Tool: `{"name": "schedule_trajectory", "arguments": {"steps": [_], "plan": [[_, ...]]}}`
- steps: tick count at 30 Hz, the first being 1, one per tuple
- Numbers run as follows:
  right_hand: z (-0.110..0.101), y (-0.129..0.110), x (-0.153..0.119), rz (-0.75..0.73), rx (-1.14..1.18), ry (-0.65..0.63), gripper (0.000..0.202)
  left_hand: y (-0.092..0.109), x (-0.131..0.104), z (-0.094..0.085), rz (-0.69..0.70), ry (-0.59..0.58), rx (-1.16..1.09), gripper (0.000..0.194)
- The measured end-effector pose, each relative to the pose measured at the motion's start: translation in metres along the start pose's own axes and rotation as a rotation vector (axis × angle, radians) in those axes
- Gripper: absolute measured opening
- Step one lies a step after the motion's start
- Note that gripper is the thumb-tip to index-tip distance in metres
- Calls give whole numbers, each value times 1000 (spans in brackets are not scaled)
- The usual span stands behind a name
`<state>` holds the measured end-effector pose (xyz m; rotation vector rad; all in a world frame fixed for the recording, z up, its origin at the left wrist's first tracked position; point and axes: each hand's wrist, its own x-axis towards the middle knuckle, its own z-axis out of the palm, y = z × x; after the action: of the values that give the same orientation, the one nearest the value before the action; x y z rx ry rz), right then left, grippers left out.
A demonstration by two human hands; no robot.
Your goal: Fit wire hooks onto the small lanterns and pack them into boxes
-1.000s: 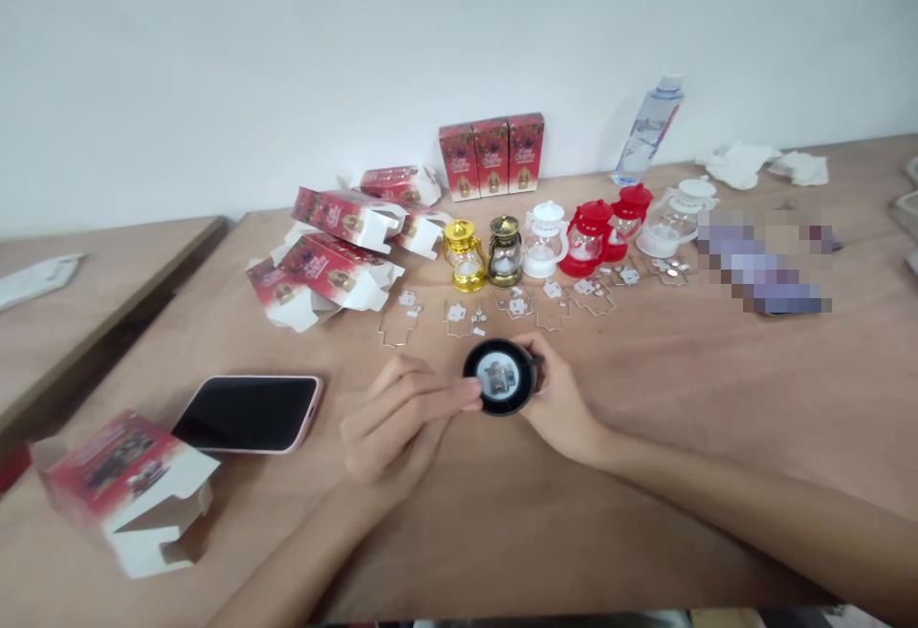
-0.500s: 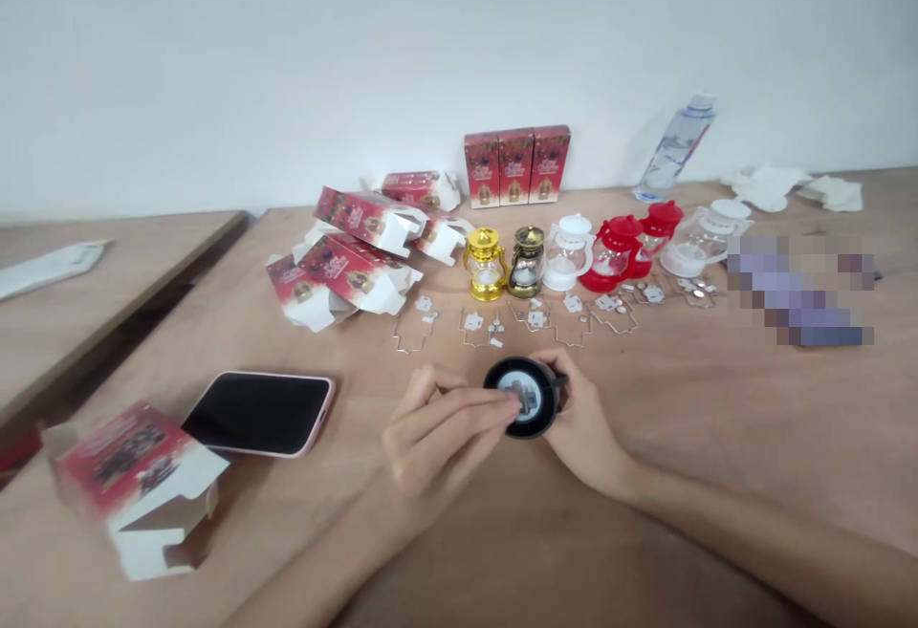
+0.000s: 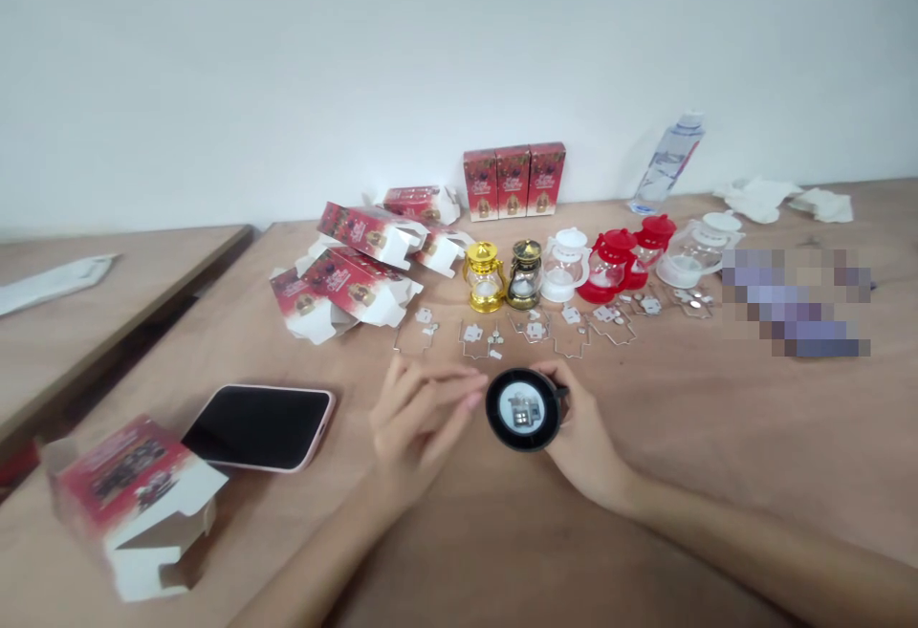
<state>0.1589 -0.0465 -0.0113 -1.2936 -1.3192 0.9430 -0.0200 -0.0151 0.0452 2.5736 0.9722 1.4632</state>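
Note:
My right hand [image 3: 584, 432] is wrapped round a black lantern [image 3: 491, 410], its round underside turned up towards me. Small metal parts [image 3: 526, 410] lie on the pale disc in the middle of that underside. Just left of the lantern is my left hand [image 3: 420, 418], apart from it, fingertips drawn together in a pinch; whatever is between them is too small to make out. Beyond my hands stand a gold lantern [image 3: 485, 279], a bronze one [image 3: 525, 276], white ones [image 3: 566, 270] and red ones [image 3: 609, 270], with thin wire handles [image 3: 570, 351] and small metal pieces before them.
Opened red boxes [image 3: 348, 279] lie in a pile at the back left, and three upright red boxes [image 3: 513, 184] stand by the wall. A phone [image 3: 265, 427] and another opened box [image 3: 136, 485] are at left. At the back right are a bottle [image 3: 666, 164] and crumpled tissues [image 3: 760, 198].
My left hand has drawn back to the left from the lantern's underside, uncovering the metal parts there. My right hand still holds the lantern. The whole view has shifted slightly.

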Motion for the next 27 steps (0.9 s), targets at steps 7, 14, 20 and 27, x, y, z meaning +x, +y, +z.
{"name": "schedule_trajectory", "arguments": {"steps": [7,14,20,27], "plan": [[1,3,0,27,21,-9,30,-81,1,15,-234,-266,416,17],[1,4,1,34,73,-26,30,-94,10,15,-312,-535,644,26],[2,5,1,31,73,-27,30,-85,21,12,-392,-667,658,27],[1,5,1,42,66,-31,30,-86,29,15,-410,-762,708,21]]}}
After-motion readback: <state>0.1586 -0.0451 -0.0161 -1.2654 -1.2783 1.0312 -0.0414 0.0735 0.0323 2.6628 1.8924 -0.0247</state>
